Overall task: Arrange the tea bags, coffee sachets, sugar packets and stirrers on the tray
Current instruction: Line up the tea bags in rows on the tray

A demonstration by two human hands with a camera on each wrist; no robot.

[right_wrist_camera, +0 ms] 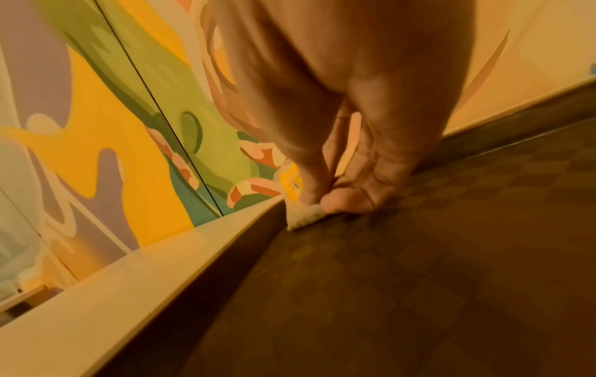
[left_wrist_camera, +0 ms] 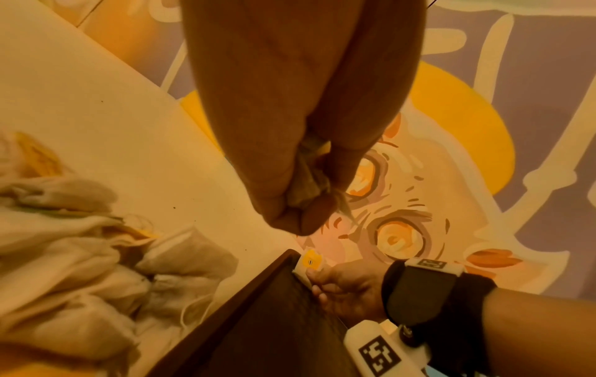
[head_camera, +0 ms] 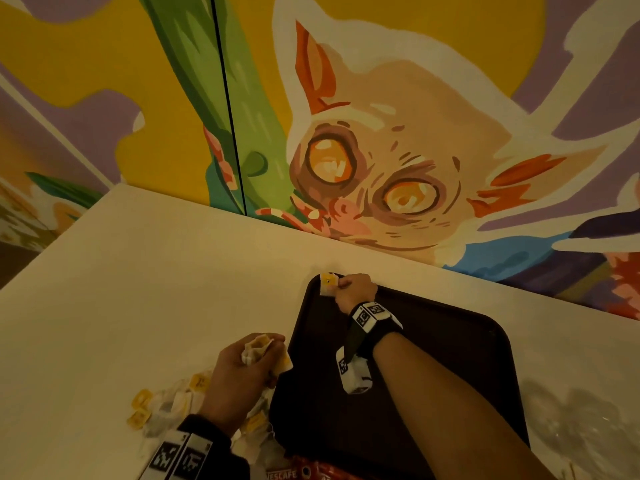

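The right hand (head_camera: 356, 289) is pinching a yellow-tagged tea bag (head_camera: 328, 284) into the tray (head_camera: 450, 341)'s far-left corner; the left hand (head_camera: 242, 367), beside the tray, is clutching more tea bags (head_camera: 258, 348), likely next.

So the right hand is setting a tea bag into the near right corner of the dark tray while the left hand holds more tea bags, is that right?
Not quite. The right hand is setting the tea bag into the far left corner of the dark tray, not the near right corner; the head view shows it, and the right wrist view shows the bag against the rim. The left hand does hold more tea bags.
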